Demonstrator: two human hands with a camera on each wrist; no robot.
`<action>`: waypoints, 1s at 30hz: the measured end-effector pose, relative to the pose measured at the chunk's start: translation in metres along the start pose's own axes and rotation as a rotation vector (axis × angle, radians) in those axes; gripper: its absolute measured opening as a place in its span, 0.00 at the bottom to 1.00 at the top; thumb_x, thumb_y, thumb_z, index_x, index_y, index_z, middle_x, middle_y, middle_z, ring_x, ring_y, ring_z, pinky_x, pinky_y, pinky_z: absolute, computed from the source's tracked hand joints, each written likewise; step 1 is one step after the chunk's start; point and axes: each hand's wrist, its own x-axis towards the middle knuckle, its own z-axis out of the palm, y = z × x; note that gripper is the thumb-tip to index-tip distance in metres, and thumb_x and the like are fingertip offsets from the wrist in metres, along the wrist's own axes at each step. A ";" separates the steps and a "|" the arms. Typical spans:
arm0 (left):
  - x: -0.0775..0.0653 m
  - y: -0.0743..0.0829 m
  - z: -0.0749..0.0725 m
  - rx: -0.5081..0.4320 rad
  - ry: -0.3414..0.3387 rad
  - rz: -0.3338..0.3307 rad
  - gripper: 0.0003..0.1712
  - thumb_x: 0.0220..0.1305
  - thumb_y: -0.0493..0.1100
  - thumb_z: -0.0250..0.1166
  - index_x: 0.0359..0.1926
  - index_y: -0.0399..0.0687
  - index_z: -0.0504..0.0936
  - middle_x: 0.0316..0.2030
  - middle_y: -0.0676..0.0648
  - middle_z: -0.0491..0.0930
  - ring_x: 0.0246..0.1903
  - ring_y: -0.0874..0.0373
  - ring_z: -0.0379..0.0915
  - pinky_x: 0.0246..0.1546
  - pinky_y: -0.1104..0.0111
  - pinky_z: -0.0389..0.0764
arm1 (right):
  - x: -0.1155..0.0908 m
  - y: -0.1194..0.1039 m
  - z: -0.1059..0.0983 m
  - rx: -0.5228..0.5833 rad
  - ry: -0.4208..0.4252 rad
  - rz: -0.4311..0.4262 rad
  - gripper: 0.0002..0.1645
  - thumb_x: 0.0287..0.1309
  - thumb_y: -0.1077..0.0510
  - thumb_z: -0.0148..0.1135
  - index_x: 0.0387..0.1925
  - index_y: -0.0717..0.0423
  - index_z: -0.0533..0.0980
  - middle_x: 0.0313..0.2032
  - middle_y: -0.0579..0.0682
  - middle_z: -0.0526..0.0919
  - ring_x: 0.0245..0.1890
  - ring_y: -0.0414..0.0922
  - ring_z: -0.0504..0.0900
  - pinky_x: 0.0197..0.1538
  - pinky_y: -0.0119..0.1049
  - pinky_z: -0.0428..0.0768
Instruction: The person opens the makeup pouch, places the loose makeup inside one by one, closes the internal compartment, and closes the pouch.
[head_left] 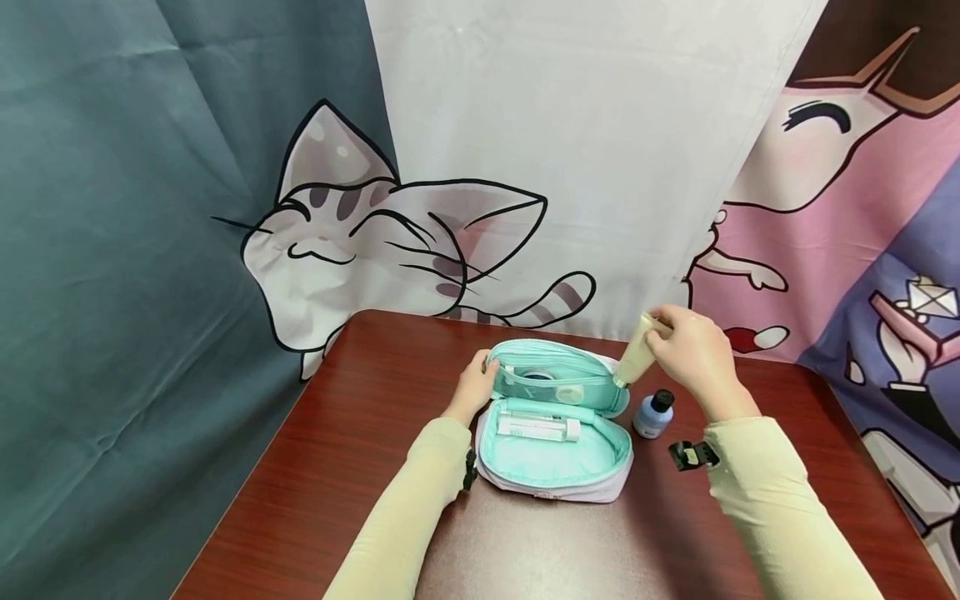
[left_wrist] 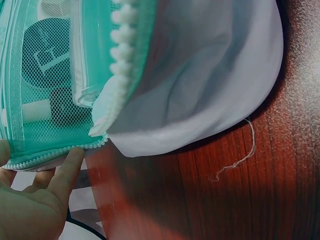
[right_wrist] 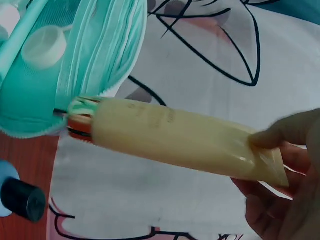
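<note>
A zippered toiletry pouch, turquoise inside and pale lilac outside, lies unzipped with its lid raised. My left hand holds the lid's left edge, fingers at the zipper in the left wrist view. A clear bottle with a white cap lies in the base. Behind the lid's mesh pocket are a dark round item and a white round one. With thumb and fingers, my right hand pinches a cream-yellow squeeze tube by its flat end. The tube slants cap-down beside the lid's right edge.
A small blue bottle with a black cap stands right of the pouch on the reddish-brown wooden table. Behind the table hangs a cloth printed with cartoon figures. A loose thread lies by the pouch.
</note>
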 end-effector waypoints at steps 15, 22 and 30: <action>0.002 -0.002 0.000 -0.005 -0.003 0.000 0.18 0.72 0.52 0.45 0.58 0.55 0.67 0.51 0.44 0.73 0.46 0.50 0.69 0.44 0.57 0.69 | -0.006 -0.020 0.018 0.106 -0.285 -0.137 0.17 0.53 0.64 0.61 0.47 0.50 0.76 0.32 0.54 0.80 0.30 0.48 0.77 0.31 0.42 0.74; 0.001 -0.002 0.000 -0.003 -0.002 0.000 0.19 0.72 0.52 0.46 0.60 0.54 0.67 0.53 0.44 0.72 0.49 0.50 0.69 0.46 0.56 0.70 | -0.010 -0.026 0.037 0.141 -0.337 -0.164 0.10 0.49 0.65 0.65 0.34 0.52 0.76 0.27 0.47 0.80 0.26 0.43 0.76 0.29 0.38 0.73; 0.002 -0.002 0.001 0.001 0.010 0.015 0.19 0.72 0.51 0.46 0.59 0.53 0.67 0.53 0.44 0.73 0.48 0.49 0.69 0.46 0.56 0.70 | -0.014 -0.028 0.052 0.184 -0.370 -0.196 0.10 0.47 0.66 0.67 0.27 0.50 0.75 0.26 0.45 0.81 0.27 0.41 0.77 0.29 0.37 0.75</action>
